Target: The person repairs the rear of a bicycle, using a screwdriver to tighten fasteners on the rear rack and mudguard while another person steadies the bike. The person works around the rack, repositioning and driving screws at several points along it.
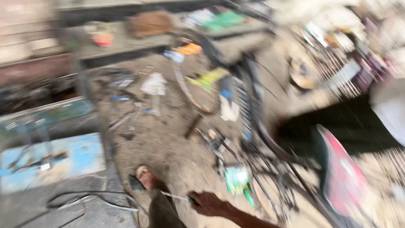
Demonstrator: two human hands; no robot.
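Holding a thin metal tool [175, 196], the right hand [211, 204] had its grip clamped on the handle, just left of a green packet [237, 180] on the dirt floor [168, 143]; heavy blur.

A pale blue board [55, 158] lies on grey-brown dirt floor [168, 139], beside a green packet [237, 180], a red-pink panel [344, 173] and a black wheel [253, 114].

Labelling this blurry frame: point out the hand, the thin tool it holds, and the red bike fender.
hand [209, 204], head view, back of hand.
thin tool [175, 196], head view, mid-shaft.
red fender [344, 175], head view, middle of red face.
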